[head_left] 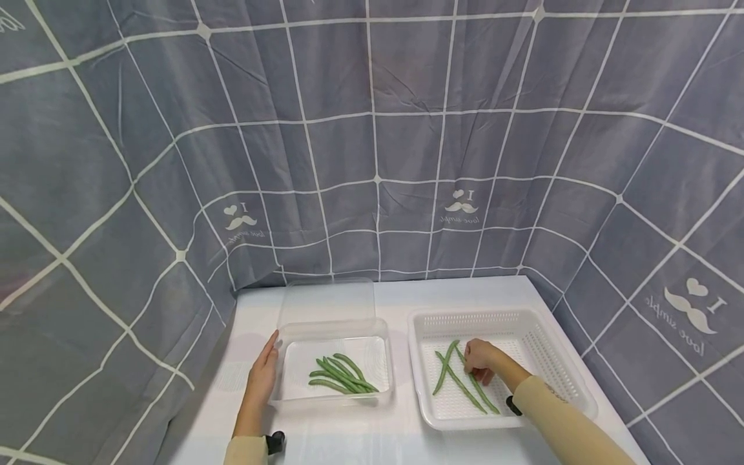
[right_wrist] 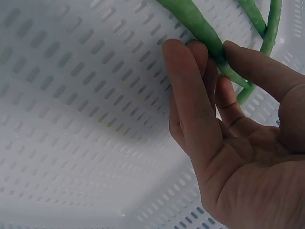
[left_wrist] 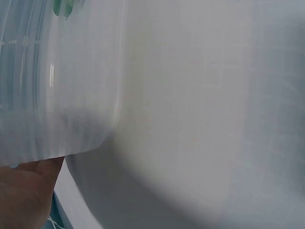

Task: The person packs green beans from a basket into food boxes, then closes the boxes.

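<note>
Inside the white slotted basket (head_left: 465,423), my right hand (head_left: 481,359) pinches a green bean (right_wrist: 190,16) between thumb and fingers. Two other green beans (head_left: 446,368) lie crossed beside it on the basket floor. To the left is a clear plastic container (head_left: 380,355), where several green beans (head_left: 343,374) lie in a loose bunch. My left hand (head_left: 263,376) touches that container's left side with fingers extended. In the left wrist view only part of this hand (left_wrist: 26,193) shows, at the container's corner.
Behind the container lies a flat clear lid (head_left: 328,300) on the white table (head_left: 349,445). A grey curtain (head_left: 407,148) with white grid lines surrounds the table at the back and both sides. The basket and container stand side by side with a narrow gap.
</note>
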### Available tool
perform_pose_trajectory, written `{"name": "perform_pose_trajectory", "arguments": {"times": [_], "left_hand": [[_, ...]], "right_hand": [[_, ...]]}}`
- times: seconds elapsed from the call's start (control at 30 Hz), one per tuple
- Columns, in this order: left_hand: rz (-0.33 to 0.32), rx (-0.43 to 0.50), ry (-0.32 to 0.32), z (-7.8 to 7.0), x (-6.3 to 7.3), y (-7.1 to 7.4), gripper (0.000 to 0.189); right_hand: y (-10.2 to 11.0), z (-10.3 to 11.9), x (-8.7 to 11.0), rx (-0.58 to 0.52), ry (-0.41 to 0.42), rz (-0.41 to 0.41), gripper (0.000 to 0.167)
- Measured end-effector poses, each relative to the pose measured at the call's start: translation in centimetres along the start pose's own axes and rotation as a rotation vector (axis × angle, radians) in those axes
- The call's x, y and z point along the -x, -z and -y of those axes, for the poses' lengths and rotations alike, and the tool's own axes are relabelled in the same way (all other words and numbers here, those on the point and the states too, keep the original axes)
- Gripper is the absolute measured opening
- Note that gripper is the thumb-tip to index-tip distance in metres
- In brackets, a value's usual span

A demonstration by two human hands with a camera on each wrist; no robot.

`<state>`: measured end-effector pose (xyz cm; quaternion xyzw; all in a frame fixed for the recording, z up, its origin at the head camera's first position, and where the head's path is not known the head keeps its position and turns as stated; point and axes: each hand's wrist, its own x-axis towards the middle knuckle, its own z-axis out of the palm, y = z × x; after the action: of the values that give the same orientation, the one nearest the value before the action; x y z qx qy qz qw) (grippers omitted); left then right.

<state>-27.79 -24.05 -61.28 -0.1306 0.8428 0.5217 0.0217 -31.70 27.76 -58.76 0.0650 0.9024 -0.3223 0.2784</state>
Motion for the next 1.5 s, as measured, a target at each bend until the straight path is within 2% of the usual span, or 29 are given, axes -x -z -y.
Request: {"name": "perform_pose_trajectory", "arguments": {"times": [0.33, 0.63, 0.77, 1.07, 1.5], "left_hand": [[0.004, 0.003, 0.005, -0.2, 0.1, 0.1, 0.054], [0.005, 0.001, -0.003, 0.0, 0.1, 0.0, 0.054], [0.007, -0.002, -0.002, 0.1, 0.0, 0.0, 0.054], [0.004, 0.0, 0.004, 0.1, 0.0, 0.0, 0.054], [0.012, -0.005, 0.0, 0.1, 0.1, 0.0, 0.054]], "right_hand": [[0.2, 0.1, 0.3, -0.057, -0.007, 0.036, 0.026], [0.6, -0.3, 0.7, -0.082, 0.018, 0.031, 0.011], [0.9, -0.5, 0.7, -0.092, 0.015, 0.029, 0.01], [2.2, 0.1, 1.5, -0.183, 0.026, 0.03, 0.026], [3.2, 0.8, 2.4, -0.337, 0.079, 0.062, 0.036]]}}
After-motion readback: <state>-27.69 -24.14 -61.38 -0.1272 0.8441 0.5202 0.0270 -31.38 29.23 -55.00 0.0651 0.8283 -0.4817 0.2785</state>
